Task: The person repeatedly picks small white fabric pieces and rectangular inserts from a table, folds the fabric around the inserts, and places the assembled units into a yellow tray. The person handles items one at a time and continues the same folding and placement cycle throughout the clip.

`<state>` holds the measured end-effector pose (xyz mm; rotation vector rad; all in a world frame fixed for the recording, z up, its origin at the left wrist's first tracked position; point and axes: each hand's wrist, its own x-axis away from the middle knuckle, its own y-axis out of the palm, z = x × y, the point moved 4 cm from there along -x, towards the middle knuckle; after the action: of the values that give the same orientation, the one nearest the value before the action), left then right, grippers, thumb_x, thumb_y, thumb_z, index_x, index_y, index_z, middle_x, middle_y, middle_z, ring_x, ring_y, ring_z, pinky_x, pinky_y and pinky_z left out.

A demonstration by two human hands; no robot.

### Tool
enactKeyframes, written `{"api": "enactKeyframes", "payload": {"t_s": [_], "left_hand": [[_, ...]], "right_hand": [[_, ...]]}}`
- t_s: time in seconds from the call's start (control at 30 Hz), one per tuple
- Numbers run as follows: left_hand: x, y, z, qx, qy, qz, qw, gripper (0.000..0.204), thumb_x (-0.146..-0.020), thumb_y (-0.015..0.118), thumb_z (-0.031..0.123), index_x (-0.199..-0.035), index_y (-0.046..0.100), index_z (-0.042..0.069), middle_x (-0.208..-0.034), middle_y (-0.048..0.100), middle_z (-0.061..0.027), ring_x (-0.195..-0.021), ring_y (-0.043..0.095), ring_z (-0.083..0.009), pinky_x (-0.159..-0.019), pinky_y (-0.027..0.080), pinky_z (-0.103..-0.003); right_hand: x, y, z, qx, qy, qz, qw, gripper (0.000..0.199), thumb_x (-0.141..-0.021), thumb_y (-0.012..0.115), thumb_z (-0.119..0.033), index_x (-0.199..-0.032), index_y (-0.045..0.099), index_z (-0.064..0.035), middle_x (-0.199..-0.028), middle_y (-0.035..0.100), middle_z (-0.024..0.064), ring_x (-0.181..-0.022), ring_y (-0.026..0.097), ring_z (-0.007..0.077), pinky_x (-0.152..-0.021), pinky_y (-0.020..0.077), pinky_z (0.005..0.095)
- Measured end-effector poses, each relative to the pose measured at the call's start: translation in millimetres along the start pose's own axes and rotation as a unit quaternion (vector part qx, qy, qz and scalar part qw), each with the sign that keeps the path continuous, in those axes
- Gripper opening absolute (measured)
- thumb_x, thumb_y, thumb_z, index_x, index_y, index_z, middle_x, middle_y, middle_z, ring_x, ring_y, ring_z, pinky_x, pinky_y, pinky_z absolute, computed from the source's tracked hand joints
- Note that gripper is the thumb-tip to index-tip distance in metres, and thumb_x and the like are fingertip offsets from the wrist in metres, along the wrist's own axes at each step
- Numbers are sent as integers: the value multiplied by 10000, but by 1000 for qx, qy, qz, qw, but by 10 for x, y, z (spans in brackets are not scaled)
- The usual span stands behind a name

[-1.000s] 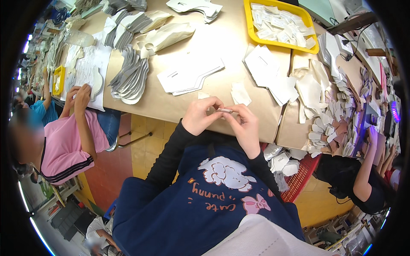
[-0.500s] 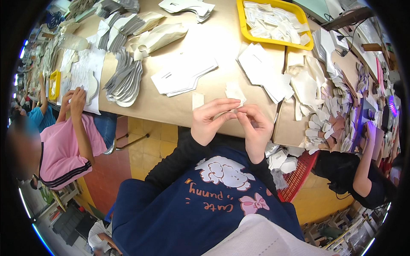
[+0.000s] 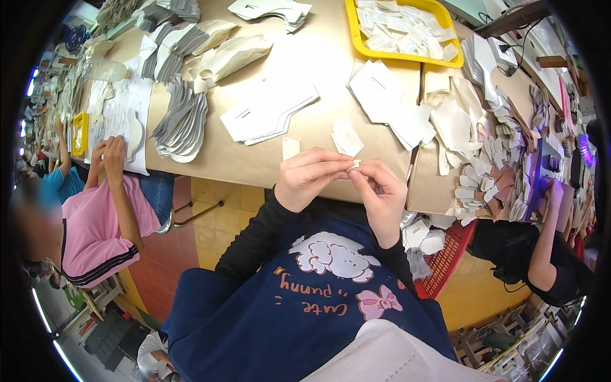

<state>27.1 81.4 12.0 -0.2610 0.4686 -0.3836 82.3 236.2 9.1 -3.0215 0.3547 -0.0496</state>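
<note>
My left hand (image 3: 310,179) and my right hand (image 3: 382,192) meet at the table's front edge, thumbs and fingertips pinched together. Between them they hold a small cream-white tab (image 3: 355,164), mostly covered by the fingers. Just beyond the fingertips lie a few small cream pieces (image 3: 347,139), overlapping each other. A single pale rectangular piece (image 3: 291,148) rests beyond my left hand. Farther off, a pile of white slotted cut pieces (image 3: 270,114) lies to the left, and another white slotted pile (image 3: 385,95) sits to the right.
A yellow tray (image 3: 459,62) of small white pieces stands at the far right. Grey stacked pieces (image 3: 181,121) and cream pieces (image 3: 229,58) lie on the left. A red basket (image 3: 447,264) stands below the table at right. A person in pink (image 3: 105,219) works at left; another person's arm (image 3: 546,245) is at right.
The small tab now shows more clearly between my fingertips. My hands have shifted only slightly, and the whole view has moved a little.
</note>
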Motion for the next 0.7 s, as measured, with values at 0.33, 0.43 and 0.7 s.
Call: {"api": "enactKeyframes", "payload": {"t_s": [0.33, 0.43, 0.7], "left_hand": [[19, 48, 25, -1, -22, -13, 1000, 267, -759, 765, -57, -1020, 762, 0, -995, 741, -122, -850, 706, -208, -714, 581, -292], [67, 85, -51, 150, -125, -30, 980, 253, -801, 730, -84, -1048, 724, -27, -1033, 717, -126, -906, 692, -191, -771, 572, -292], [154, 148, -162, 305, -311, 21, 900, 335, -896, 689, -20, -1181, 516, 14, -994, 626, -68, -940, 652, -125, -855, 546, -277]], "right_hand": [[-3, -10, 8, -4, 6, 32, 999, 69, -837, 698, 28, -903, 699, 47, -887, 675, 39, -515, 349, 18, -464, 269, 212], [-3, -24, -17, 7, 9, 33, 999, 75, -825, 696, 33, -898, 693, 46, -876, 668, 35, -513, 350, 20, -463, 268, 213], [-42, 20, -89, 125, -35, 12, 991, 75, -781, 708, 16, -851, 681, 11, -856, 669, 35, -501, 392, 61, -456, 301, 245]]}}
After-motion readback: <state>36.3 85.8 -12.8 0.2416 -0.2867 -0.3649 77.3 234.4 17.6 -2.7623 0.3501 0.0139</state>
